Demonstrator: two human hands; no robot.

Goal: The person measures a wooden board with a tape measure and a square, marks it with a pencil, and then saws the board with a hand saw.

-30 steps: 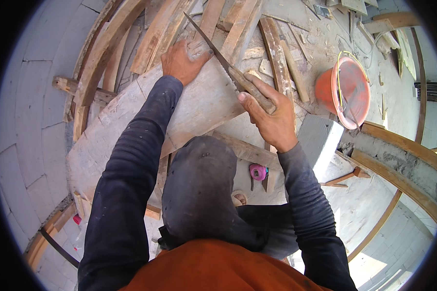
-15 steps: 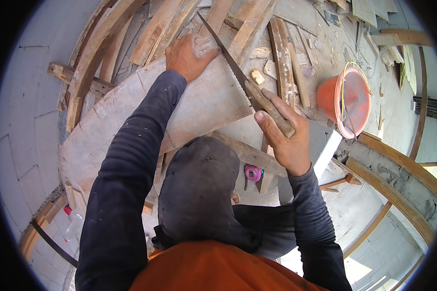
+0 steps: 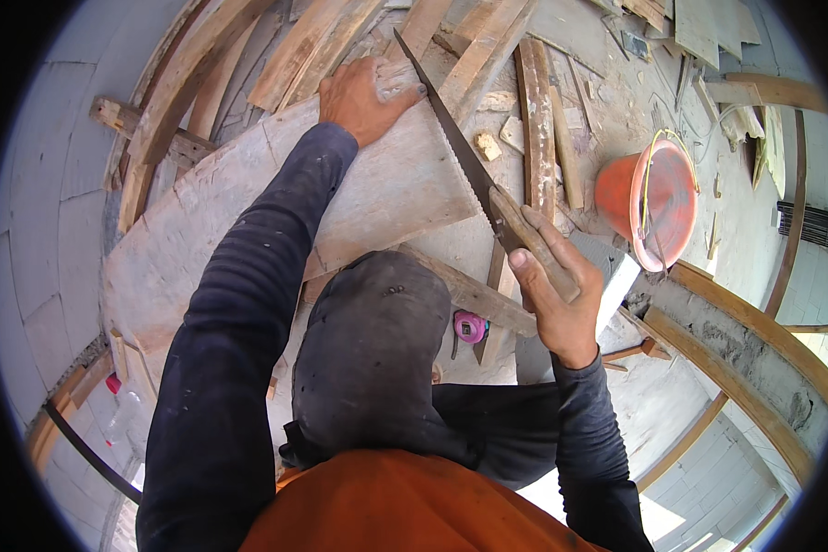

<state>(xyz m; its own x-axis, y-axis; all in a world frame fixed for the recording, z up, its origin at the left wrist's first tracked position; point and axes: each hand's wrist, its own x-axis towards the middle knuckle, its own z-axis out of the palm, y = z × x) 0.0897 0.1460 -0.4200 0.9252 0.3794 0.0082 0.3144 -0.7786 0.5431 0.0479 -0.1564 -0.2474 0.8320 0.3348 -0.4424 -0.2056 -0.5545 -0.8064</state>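
Writing first: tape measure (image 3: 469, 326) has a dark patch on its pink face, too small to read. Saw (image 3: 464, 152) is in my right hand (image 3: 564, 299), fingers closed around its wooden handle (image 3: 515, 218), thumb along the near side. Blade slants up and left from my grip, tip pointing past the board's far right corner. Toothed side faces the right edge of the board (image 3: 386, 184), right alongside; can't tell whether teeth touch wood. My left hand (image 3: 354, 101) rests on the board at that same far right corner, thumb spread wide from the fingers, thumb tip near the blade. Finger ends hidden, can't tell if they hook the far edge. Board sits left of my right hand, under my left; my knee (image 3: 373, 322) is at its near edge. Loose planks (image 3: 313, 55) lie beyond the far edge. Red bucket (image 3: 616, 189) is on the floor, right of the saw. Tape measure lies right of my knee.
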